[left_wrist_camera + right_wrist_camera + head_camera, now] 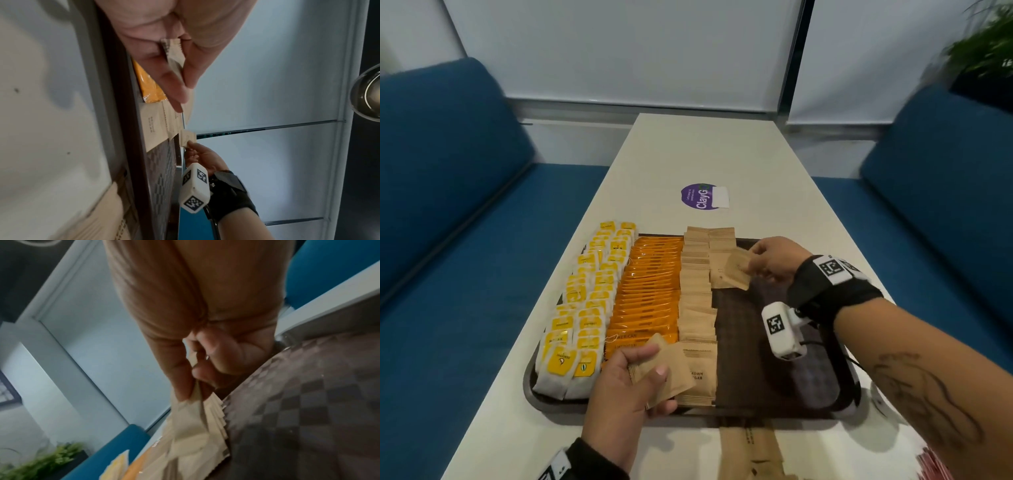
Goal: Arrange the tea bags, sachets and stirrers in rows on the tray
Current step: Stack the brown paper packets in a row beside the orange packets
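A dark brown tray carries rows of yellow tea bags, orange sachets and brown sugar sachets. A second, short brown row runs along the tray's far part. My left hand grips a small stack of brown sachets over the tray's near edge; the left wrist view shows them pinched. My right hand pinches one brown sachet at the near end of the short row, also seen in the right wrist view.
The tray lies on a white table with a purple sticker. Brown paper packets lie at the table's near edge. Blue benches flank both sides. The tray's right part is bare patterned surface.
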`<state>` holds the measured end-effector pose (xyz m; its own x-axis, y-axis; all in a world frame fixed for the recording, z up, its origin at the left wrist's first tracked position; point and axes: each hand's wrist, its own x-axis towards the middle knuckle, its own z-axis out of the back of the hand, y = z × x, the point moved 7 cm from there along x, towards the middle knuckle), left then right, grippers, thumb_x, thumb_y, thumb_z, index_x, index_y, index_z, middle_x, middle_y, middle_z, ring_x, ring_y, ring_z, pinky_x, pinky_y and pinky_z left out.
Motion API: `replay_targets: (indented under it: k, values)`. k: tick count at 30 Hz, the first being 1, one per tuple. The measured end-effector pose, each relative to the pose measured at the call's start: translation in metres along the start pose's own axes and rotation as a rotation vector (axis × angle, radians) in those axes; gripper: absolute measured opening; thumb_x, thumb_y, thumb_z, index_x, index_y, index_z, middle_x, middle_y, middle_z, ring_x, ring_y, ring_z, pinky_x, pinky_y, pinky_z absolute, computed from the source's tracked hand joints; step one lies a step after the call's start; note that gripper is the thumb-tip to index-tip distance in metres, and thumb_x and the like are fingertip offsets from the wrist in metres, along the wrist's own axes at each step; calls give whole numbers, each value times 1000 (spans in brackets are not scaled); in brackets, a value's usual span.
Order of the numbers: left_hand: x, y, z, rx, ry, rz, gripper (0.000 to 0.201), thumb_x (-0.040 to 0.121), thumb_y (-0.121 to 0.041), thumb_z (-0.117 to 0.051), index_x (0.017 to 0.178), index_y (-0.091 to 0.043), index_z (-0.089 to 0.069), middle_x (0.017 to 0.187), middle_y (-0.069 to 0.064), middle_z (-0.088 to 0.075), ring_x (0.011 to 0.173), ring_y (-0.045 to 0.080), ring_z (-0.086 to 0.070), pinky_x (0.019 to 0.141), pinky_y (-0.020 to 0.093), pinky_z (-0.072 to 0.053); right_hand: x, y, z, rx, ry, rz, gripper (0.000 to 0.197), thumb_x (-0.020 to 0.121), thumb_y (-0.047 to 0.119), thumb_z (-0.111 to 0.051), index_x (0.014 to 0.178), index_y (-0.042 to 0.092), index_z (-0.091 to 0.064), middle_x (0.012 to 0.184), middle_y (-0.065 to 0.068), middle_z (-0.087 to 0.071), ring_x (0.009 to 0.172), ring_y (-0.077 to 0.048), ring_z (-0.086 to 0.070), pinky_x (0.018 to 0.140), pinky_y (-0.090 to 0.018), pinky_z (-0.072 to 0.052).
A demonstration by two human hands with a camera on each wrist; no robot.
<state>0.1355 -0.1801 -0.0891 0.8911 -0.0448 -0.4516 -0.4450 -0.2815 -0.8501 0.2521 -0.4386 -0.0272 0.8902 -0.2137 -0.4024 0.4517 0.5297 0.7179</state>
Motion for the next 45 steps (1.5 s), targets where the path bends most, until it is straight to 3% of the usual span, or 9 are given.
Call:
replay_targets:
  k: [6,13,16,21,27,32,34,37,45]
  values:
    - [2,-4,1,-40,1,19,27,87,10,-51,97,-15,-56,106,8,-58,89,29,-60,41,26,-52,31,-3,-28,29,98,-47,13,84,2,-66,95,9,-64,106,-15,-70,85,-25,-61,91,-39,-50]
    - [1,-10,-1,-89,36,-25,40,85,15,-50,99,-22,-53,105,8,-59,90,30,-61,46,31,-56,37,4,-37,-304,91,-148,26,91,26,-62,106,5,-61,94,-7,-69,81,-19,-58,97,-36,-46]
    - [-2,-10,-3,-107,48,-23,42,83,14,-54,102,-25,-54,105,8,-60,90,30,-62,47,32,-57,39,1,-34,-308,49,-162,21,88,29,-66,90,10,-58,85,-7,-69,69,-17,-56,83,-32,-48]
    - [-9,-14,-5,-104,68,-50,37,82,7,-59,104,-22,-55,103,8,-63,87,31,-65,45,29,-55,15,13,-21,-94,-79,74,28,84,27,-70,99,5,-61,87,-5,-67,65,-13,-59,61,-24,-50]
    - [-19,-19,-12,-55,79,-123,33,77,2,-64,102,-18,-55,103,13,-64,84,33,-66,44,24,-52,-92,31,-59,-104,384,241,23,82,38,-68,90,19,-60,78,4,-64,65,-7,-60,66,-25,-48]
    - [-31,-17,-24,-8,115,-165,40,64,-8,-72,99,-10,-51,95,11,-68,68,20,-71,48,25,-52,-138,13,-89,-31,481,255,25,80,21,-74,102,13,-65,103,-11,-71,93,-33,-66,92,-52,-48]
    - [-32,-15,-23,-5,116,-169,34,71,-7,-70,99,-9,-51,95,9,-69,72,22,-72,49,25,-53,-140,8,-87,109,406,234,15,79,15,-75,89,14,-63,94,-10,-71,83,-31,-66,88,-54,-48]
    - [-31,-11,-20,8,111,-153,20,80,-10,-64,96,-10,-51,99,10,-68,84,29,-69,51,26,-53,-139,1,-79,246,350,199,20,77,12,-76,75,13,-55,81,-5,-72,65,-18,-63,70,-39,-46]
    - [-27,-6,-11,67,95,-136,6,87,-11,-59,90,-10,-54,86,7,-69,72,17,-69,57,30,-52,-111,8,-47,513,175,130,16,96,9,-49,82,10,-43,80,-12,-73,53,-19,-65,35,-18,-32]
